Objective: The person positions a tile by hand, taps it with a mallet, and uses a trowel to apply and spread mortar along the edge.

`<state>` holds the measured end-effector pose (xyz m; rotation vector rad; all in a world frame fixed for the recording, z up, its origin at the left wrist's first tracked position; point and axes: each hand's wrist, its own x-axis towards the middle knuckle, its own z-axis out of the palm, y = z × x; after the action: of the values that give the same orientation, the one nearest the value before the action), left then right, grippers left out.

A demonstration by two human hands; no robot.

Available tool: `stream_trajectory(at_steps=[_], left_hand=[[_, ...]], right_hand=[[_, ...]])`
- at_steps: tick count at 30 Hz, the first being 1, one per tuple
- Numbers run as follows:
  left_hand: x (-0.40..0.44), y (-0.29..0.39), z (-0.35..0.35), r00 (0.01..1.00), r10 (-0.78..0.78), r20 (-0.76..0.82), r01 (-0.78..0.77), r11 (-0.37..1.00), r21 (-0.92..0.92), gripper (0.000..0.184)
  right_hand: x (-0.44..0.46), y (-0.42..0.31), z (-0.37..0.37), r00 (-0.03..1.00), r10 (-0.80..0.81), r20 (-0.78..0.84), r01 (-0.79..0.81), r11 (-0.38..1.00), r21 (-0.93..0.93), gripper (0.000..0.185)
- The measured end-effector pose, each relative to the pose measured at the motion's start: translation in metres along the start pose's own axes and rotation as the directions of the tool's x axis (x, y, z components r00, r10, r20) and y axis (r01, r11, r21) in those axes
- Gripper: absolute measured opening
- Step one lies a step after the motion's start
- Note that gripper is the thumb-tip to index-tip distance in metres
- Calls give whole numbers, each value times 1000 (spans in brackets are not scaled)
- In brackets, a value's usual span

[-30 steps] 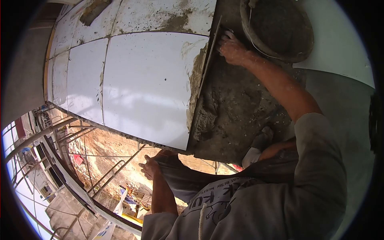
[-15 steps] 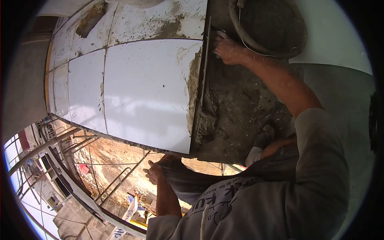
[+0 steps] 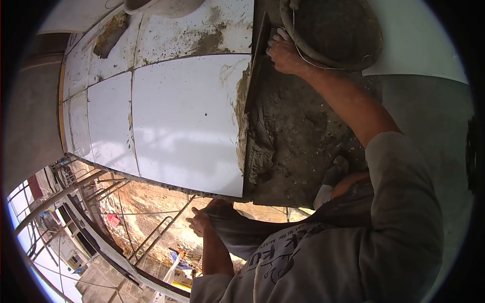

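My right hand [image 3: 285,52] is closed at the near side of a long, dark, narrow straightedge [image 3: 256,63]. The grip itself is partly hidden by the fingers. The straightedge lies along the edge of a large white tile [image 3: 187,116], beside a bed of wet grey mortar [image 3: 308,116]. A ridge of mortar [image 3: 261,146] is heaped along the tile's edge, and smears cover its border. My left hand [image 3: 200,222] rests by my knee with its fingers apart, holding nothing.
A mortar-caked bucket [image 3: 376,55] stands just beyond my right hand. Another round container [image 3: 166,6] shows at the top edge. A broken chunk [image 3: 110,35] lies on dirty tiles. Beyond the floor's edge are scaffold pipes [image 3: 156,235] and a drop.
My right hand has shifted slightly, and the straightedge has tilted so more of its dark face shows. More of the container at the top is in view. My left hand stays by my knee.
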<state>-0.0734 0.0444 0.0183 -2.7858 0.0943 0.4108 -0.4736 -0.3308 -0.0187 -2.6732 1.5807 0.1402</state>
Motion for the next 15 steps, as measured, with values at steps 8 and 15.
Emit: stream_trajectory(at_steps=[8, 15], left_hand=[[2, 2, 4, 1000, 12, -21, -13, 999, -33, 77], [-3, 6, 0, 999, -41, 26, 43, 997, -71, 77]], right_hand=[[6, -4, 10, 958, -163, -236, 195, 974, 119, 26], [-49, -57, -37, 919, -394, 13, 375, 885, 275, 30]])
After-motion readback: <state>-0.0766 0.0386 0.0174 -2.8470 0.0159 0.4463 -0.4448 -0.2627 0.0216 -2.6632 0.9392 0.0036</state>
